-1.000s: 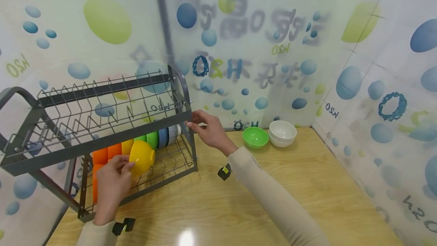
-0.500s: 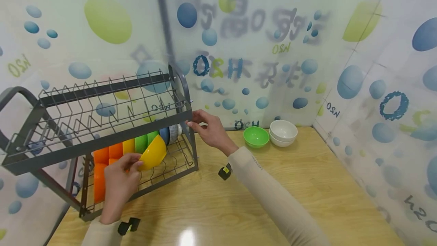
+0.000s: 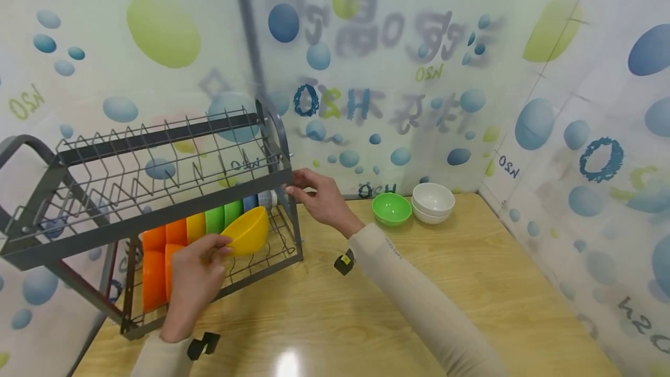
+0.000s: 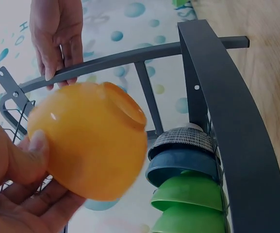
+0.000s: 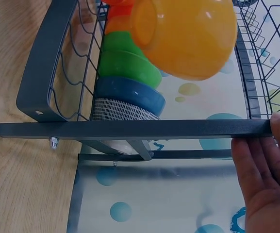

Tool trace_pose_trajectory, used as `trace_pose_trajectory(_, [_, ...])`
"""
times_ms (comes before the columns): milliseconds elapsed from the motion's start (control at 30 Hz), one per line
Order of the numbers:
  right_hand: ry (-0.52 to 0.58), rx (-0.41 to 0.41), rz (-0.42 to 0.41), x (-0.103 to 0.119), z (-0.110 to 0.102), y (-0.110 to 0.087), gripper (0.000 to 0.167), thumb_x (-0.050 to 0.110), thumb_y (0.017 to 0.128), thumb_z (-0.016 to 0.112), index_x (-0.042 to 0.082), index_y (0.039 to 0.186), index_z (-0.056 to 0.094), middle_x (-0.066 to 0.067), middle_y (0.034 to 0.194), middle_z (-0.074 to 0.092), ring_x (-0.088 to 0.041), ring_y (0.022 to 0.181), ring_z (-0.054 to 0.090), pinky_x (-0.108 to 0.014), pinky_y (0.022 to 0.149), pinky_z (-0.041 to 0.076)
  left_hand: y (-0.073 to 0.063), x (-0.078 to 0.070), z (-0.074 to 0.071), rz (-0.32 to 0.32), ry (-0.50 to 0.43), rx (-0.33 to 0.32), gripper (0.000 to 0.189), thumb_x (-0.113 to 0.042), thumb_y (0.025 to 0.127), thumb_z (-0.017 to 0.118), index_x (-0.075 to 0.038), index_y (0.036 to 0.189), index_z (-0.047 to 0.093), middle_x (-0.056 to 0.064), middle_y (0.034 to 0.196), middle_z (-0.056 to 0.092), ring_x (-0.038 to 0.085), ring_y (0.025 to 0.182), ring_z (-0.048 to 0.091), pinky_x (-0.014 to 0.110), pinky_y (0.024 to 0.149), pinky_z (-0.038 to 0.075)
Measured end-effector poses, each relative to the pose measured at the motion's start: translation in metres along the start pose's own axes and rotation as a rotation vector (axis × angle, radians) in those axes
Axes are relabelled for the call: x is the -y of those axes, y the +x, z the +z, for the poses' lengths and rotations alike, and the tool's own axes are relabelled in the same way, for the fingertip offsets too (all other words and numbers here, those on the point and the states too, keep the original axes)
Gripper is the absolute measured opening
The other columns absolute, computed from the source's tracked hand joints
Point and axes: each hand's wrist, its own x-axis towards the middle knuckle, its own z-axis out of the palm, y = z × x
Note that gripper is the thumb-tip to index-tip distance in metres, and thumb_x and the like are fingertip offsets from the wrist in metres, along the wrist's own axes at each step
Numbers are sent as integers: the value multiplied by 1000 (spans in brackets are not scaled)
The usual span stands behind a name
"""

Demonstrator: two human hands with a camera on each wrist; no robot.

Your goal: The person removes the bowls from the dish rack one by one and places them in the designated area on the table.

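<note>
My left hand (image 3: 199,269) pinches a yellow bowl (image 3: 250,231) by its rim, thumb on one side and fingers on the other. The bowl is tilted, in front of the lower shelf of a dark grey two-tier dish rack (image 3: 209,195). In the left wrist view the yellow bowl (image 4: 89,141) shows its outside and foot ring. With thumb and fingers my right hand (image 3: 324,199) grips the rack's right end post; the right wrist view shows this hand (image 5: 268,167) around the dark bar (image 5: 178,128). Orange bowls (image 3: 154,278) stand on edge in the lower shelf, left of the yellow one.
Behind the held bowl, green bowls (image 3: 214,220), a blue bowl (image 4: 183,164) and a black-and-white patterned bowl (image 4: 186,138) stand in a row. A green bowl (image 3: 392,209) and stacked white bowls (image 3: 433,199) sit on the wooden table (image 3: 419,284) near the wall.
My left hand has moved to the right with the yellow bowl, which has turned to a more upright tilt and uncovered more orange bowls. My right hand stays on the rack.
</note>
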Motion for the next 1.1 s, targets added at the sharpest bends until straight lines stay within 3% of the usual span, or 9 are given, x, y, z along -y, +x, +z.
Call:
trace_pose_trajectory(200, [-8, 9, -2, 0, 0, -1, 36, 26, 103, 63, 10, 136, 61, -9, 120, 70, -23, 107, 71, -29, 90, 61, 0, -2, 0, 226, -32, -36, 25, 22, 79, 69, -1, 88, 75, 9, 82, 76, 11, 60, 59, 5, 61, 45])
trace_pose_trajectory(300, [-8, 25, 0, 1, -3, 0, 36, 27, 103, 63, 11, 136, 61, -7, 122, 71, -22, 110, 71, -27, 89, 61, 0, -5, 1, 302, -81, -36, 26, 22, 80, 68, -2, 87, 74, 7, 80, 74, 13, 62, 60, 4, 65, 47])
trace_pose_trajectory(500, [16, 83, 28, 1, -11, 0, 40, 26, 104, 61, 11, 141, 58, -6, 132, 70, -22, 119, 68, -29, 93, 60, 1, -14, 4, 354, -150, 10, 32, 24, 82, 64, -6, 86, 74, 3, 81, 71, 14, 71, 62, 1, 83, 48])
trace_pose_trajectory(700, [-33, 129, 63, 6, -20, -4, 49, 30, 105, 60, 14, 151, 51, -5, 144, 62, -21, 127, 64, -37, 105, 55, 1, -19, 7, 384, -174, 67, 42, 26, 80, 50, -8, 87, 73, 1, 82, 71, 13, 72, 63, 5, 80, 51])
trace_pose_trajectory(967, [-40, 160, -37, 2, -32, -19, 46, 23, 104, 63, 17, 149, 53, -3, 150, 57, -25, 128, 62, -41, 104, 56, 1, -24, 12, 437, -201, 107, 43, 26, 78, 48, -7, 88, 74, 1, 84, 72, 15, 72, 67, 8, 76, 55])
trace_pose_trajectory(1100, [-68, 171, -108, -3, -38, -27, 48, 25, 101, 67, 21, 147, 54, 2, 151, 55, -20, 129, 59, -43, 108, 53, 2, -27, 14, 443, -213, 134, 46, 28, 75, 48, -7, 88, 74, 2, 86, 73, 16, 74, 68, 8, 76, 55])
